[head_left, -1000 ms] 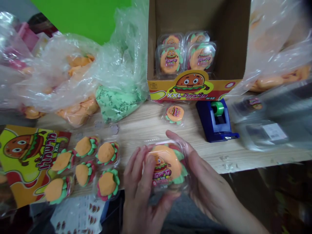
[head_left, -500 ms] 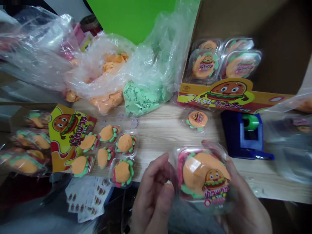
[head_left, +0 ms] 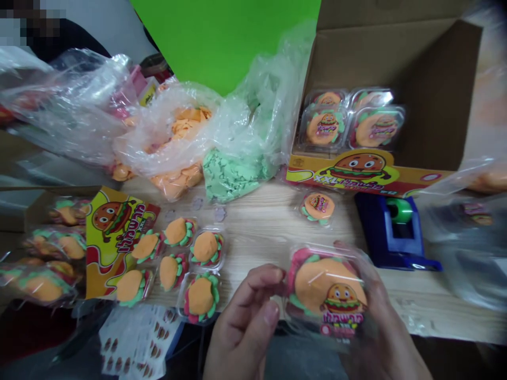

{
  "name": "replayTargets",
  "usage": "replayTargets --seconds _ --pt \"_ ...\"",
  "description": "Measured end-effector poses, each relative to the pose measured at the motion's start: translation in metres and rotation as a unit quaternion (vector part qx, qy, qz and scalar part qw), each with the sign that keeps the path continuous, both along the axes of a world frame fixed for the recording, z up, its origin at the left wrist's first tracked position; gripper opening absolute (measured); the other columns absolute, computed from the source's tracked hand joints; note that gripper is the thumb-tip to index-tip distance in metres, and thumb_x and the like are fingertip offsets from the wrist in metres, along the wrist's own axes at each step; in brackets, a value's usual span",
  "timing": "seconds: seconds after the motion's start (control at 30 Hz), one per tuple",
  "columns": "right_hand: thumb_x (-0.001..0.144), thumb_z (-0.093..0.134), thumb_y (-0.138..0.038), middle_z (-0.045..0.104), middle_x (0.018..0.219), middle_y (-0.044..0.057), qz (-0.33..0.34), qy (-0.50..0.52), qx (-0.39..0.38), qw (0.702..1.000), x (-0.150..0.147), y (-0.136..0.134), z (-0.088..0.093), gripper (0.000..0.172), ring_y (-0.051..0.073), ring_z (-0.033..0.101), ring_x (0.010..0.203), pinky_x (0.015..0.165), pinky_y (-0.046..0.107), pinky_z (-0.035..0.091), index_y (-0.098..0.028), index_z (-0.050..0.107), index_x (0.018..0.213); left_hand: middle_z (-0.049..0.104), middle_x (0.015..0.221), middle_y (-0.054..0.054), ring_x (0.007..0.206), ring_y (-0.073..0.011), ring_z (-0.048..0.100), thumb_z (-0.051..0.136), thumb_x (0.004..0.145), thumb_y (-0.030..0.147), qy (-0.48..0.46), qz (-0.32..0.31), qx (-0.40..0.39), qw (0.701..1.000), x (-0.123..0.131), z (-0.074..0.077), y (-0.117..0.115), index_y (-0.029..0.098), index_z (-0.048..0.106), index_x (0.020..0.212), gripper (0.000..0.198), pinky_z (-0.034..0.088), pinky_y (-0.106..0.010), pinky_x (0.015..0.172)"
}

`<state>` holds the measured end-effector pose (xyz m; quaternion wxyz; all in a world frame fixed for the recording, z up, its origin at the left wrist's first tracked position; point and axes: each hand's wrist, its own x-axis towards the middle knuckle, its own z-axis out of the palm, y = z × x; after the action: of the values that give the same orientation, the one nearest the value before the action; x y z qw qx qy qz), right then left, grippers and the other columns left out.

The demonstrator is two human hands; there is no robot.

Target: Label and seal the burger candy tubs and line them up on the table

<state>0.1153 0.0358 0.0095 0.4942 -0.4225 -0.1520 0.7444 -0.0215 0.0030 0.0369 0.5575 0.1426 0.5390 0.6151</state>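
A clear plastic clamshell with a burger-shaped candy (head_left: 327,293) and a sticker on its lid is cradled in my right hand (head_left: 380,327), whose fingers wrap under and behind it. My left hand (head_left: 245,322) pinches the clamshell's left edge with thumb and fingers. Both hands hover at the near edge of the wooden table (head_left: 261,232).
Several open trays of burger candies (head_left: 178,258) lie left of my hands, beside a yellow printed card (head_left: 106,232). An open display box (head_left: 356,132) holds packed clamshells. A blue tape dispenser (head_left: 396,232), one small packed candy (head_left: 318,207), bags of orange and green pieces (head_left: 222,153), and a sticker sheet (head_left: 134,343) surround them.
The clamshell shifted from the centre toward the right and now rests mainly in my right hand. My left hand slid off its lid and pinches its left edge. The view swung left.
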Motion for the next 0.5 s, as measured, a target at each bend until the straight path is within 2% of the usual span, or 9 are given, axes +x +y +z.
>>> replayTargets --seconds 0.1,0.17,0.33,0.5 --pt "0.089 0.044 -0.039 0.068 0.112 0.003 0.02 0.026 0.029 0.999 -0.001 0.001 -0.002 0.033 0.024 0.067 0.091 0.08 0.039 0.054 -0.032 0.056 0.119 0.068 0.092 -0.005 0.09 -0.0174 0.06 0.069 0.072 0.034 -0.047 -0.031 -0.043 0.997 -0.002 -0.002 0.004 0.024 0.071 0.092 0.022 0.046 -0.027 0.084" --pt "0.089 0.044 -0.038 0.067 0.113 0.003 0.016 0.018 0.037 0.999 -0.002 0.002 -0.002 0.032 0.024 0.067 0.093 0.079 0.038 0.054 -0.033 0.057 0.118 0.066 0.097 -0.006 0.096 -0.0198 0.058 0.067 0.073 0.036 -0.024 -0.054 -0.054 0.997 -0.003 -0.002 0.006 0.022 0.072 0.091 0.022 0.044 -0.03 0.088" --pt "0.087 0.047 -0.041 0.063 0.12 0.003 0.003 -0.017 0.006 1.0 -0.008 0.001 0.008 0.032 0.025 0.058 0.109 0.083 0.037 0.052 -0.033 0.057 0.116 0.063 0.095 -0.003 0.096 -0.0161 0.055 0.063 0.078 0.034 0.119 -0.057 -0.01 0.991 0.0 0.0 0.01 0.023 0.073 0.08 0.016 0.041 -0.022 0.084" --pt "0.085 0.051 -0.044 0.056 0.129 0.0 -0.025 -0.134 0.009 0.991 -0.017 -0.007 0.016 0.031 0.024 0.044 0.124 0.1 0.038 0.039 -0.032 0.061 0.111 0.057 0.082 0.0 0.082 -0.0121 0.054 0.061 0.08 0.031 0.143 -0.033 -0.01 0.989 0.003 -0.002 0.008 0.02 0.066 0.074 0.014 0.042 -0.02 0.075"
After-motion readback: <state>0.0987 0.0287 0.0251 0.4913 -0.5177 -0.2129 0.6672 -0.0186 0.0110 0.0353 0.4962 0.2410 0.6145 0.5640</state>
